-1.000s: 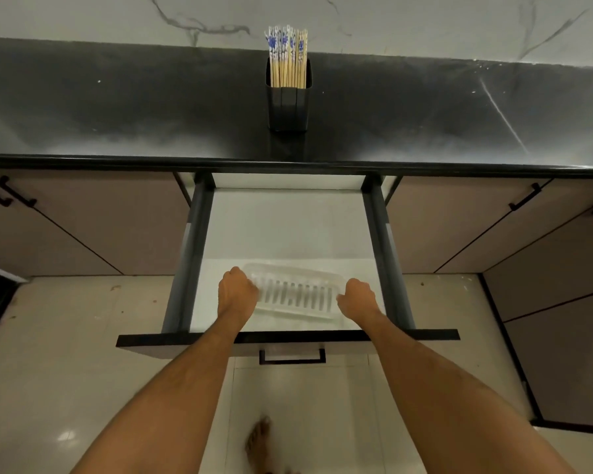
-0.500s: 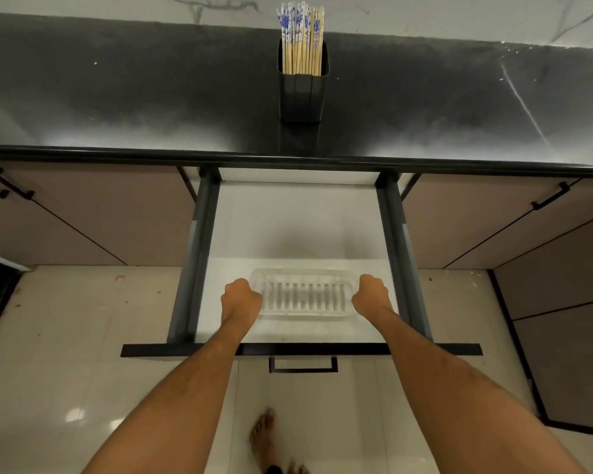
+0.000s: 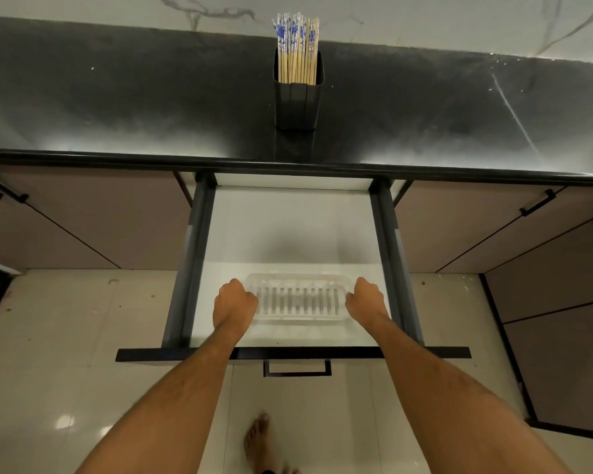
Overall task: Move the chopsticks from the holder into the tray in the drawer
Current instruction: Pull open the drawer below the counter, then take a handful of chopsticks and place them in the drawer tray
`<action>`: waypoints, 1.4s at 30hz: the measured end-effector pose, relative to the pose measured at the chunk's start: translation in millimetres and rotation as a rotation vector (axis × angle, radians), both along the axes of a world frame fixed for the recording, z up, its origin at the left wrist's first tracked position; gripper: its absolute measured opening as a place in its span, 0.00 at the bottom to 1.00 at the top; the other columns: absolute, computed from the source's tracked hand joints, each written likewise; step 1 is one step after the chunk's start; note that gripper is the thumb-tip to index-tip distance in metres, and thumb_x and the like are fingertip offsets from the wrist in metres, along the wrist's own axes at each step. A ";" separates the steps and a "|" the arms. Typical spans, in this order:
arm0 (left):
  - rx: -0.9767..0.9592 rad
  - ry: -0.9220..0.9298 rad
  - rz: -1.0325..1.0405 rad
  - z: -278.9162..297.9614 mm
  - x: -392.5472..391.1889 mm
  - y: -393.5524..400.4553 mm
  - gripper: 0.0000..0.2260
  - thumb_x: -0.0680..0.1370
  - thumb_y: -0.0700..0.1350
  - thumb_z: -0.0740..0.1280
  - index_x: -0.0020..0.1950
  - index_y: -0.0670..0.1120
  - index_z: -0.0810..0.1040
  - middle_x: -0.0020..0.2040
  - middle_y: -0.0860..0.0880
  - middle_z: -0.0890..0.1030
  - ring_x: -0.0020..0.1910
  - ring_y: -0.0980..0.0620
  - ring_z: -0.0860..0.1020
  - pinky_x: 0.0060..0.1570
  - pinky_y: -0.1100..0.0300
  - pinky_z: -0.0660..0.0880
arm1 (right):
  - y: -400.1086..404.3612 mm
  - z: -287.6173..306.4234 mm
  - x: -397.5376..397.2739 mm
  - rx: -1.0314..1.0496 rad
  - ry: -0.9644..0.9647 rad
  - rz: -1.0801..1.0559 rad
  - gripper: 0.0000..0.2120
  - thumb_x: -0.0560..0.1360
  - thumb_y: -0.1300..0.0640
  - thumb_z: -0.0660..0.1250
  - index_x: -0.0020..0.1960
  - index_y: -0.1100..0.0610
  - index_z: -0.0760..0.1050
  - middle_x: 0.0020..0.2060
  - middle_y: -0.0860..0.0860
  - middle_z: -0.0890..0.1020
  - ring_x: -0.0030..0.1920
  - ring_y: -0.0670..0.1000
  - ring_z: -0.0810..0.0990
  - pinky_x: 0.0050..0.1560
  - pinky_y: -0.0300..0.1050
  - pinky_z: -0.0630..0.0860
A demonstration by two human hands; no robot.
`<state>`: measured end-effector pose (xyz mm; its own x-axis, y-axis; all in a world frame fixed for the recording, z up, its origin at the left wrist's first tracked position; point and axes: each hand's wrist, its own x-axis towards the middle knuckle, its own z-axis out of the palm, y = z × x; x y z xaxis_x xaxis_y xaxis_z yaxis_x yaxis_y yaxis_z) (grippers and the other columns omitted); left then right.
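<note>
The chopsticks [image 3: 298, 49] stand upright as a tight bundle in the holder [image 3: 298, 102], top centre of the frame. They are pale wood w/ blue-and-white patterned tops, thin and straight. The holder is a dark, square-sided box w/ smooth walls, standing on the glossy black countertop [image 3: 117, 104], which has pale streaks and reflections.

Lower centre, the drawer [image 3: 199, 254] is pulled out; it has a white flat bottom, grey side walls and a black front w/ a thin bar handle. In its near part lies the tray [image 3: 297, 301], clear plastic, rectangular w/ rounded corners and a row of slots in the bottom. The left hand [image 3: 233, 304] is curled closed on the tray's left end, the right hand [image 3: 367, 301] closed on its right end; the fingertips are hidden.

Beige cabinet fronts w/ black handles are at both sides. A bare foot [image 3: 255, 439] is on the shiny floor tiles, bottom centre.
</note>
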<state>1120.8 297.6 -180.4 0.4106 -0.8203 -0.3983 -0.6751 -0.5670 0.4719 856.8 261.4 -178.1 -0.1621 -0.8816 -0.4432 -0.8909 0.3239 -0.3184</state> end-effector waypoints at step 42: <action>-0.783 -0.327 -0.388 225.3 -1.1 -390.4 0.08 0.81 0.45 0.62 0.54 0.41 0.76 0.48 0.44 0.79 0.45 0.47 0.77 0.49 0.50 0.79 | -388.9 243.0 134.9 -0.712 -0.162 0.312 0.12 0.82 0.54 0.64 0.65 0.56 0.73 0.57 0.52 0.77 0.52 0.48 0.77 0.57 0.44 0.79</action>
